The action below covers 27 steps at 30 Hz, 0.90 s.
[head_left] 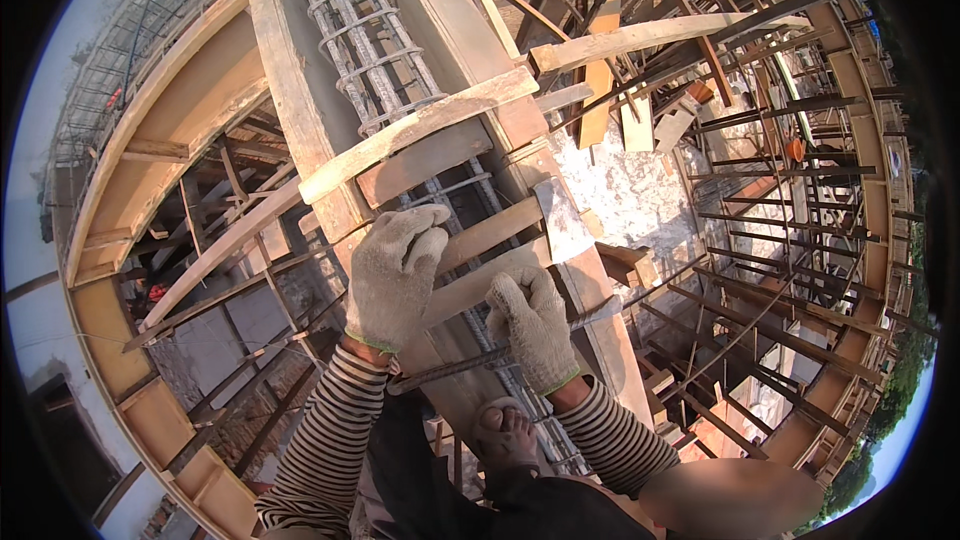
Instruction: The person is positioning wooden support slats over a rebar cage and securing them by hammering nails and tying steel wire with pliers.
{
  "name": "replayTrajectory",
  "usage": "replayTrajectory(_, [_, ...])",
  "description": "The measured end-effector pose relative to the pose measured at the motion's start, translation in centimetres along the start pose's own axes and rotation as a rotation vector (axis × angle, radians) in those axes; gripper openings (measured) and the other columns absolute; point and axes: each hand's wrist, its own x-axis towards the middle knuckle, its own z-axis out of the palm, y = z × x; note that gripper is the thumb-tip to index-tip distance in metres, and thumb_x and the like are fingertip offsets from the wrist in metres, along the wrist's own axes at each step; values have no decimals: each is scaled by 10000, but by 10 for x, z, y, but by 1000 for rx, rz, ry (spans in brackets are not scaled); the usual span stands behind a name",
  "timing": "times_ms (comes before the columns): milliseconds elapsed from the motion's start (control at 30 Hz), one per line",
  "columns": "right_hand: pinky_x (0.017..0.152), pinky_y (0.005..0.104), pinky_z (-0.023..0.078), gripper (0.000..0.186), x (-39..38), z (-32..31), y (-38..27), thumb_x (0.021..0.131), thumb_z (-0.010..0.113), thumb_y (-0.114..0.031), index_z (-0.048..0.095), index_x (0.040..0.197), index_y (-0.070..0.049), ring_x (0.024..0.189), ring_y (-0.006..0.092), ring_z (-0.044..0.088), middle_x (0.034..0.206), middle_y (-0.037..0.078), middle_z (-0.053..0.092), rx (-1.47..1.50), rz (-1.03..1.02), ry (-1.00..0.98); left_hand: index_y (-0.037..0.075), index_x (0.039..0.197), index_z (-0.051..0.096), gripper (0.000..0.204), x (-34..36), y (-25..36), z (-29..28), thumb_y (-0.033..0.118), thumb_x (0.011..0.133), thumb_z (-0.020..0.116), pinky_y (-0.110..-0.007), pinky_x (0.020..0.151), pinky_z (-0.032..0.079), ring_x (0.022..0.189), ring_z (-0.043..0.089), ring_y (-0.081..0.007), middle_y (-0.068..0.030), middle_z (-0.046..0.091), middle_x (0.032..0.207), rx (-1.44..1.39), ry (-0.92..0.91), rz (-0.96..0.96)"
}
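My left hand (398, 275), in a cream knit glove, is raised over the left side of a wooden beam form (592, 325). Its fingers are curled in, and anything in them is too small to make out. Over the middle of the form is my right hand (535, 330), gloved alike, with bent fingers pressed together; their contents are hidden. Between the hands, short wooden boards (492, 233) span the trough. A steel bar (445, 371) crosses the form below both hands, passing behind the right one. The rebar cage (368, 45) runs lengthwise inside the trough.
A thick wooden batten (420, 135) lies across the form ahead of my hands. My foot (505, 432) stands in the trough by the rebar. Open drops with timber props (740, 290) lie on both sides. Curved form panels (150, 420) edge the left.
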Motion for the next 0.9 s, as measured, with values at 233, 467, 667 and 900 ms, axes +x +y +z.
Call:
replayTrajectory(233, [677,311,614,451,-6,19,20,1029,707,-289,516,1305,12,818,137,654,1046,87,622,575,326,234,68,1222,721,263,113,-28,28,188,1006,631,-377,988,533,1073,706,-254,-120,740,1151,-60,-13,-126])
replayTrajectory(467, [676,309,563,546,-4,17,31,978,771,-276,501,1361,5,812,134,602,1043,70,607,405,411,270,80,1143,768,283,176,-64,102,259,999,603,-406,1091,476,1261,616,-306,-135,723,1223,277,25,97])
replayTrajectory(667, [990,456,500,468,41,-2,-26,954,732,-140,550,1376,-52,1097,277,600,1161,160,606,-448,-694,413,59,1180,756,348,171,-71,78,303,994,592,-389,1040,490,1151,660,-333,-124,728,1209,-18,136,140])
replayTrajectory(900, [1204,474,428,545,239,-43,-139,906,646,-183,580,1446,-181,1379,406,536,1532,146,533,-1321,-781,-164,101,1198,722,299,169,-76,90,271,1016,557,-424,1055,480,1159,642,-324,-98,706,1220,520,281,293])
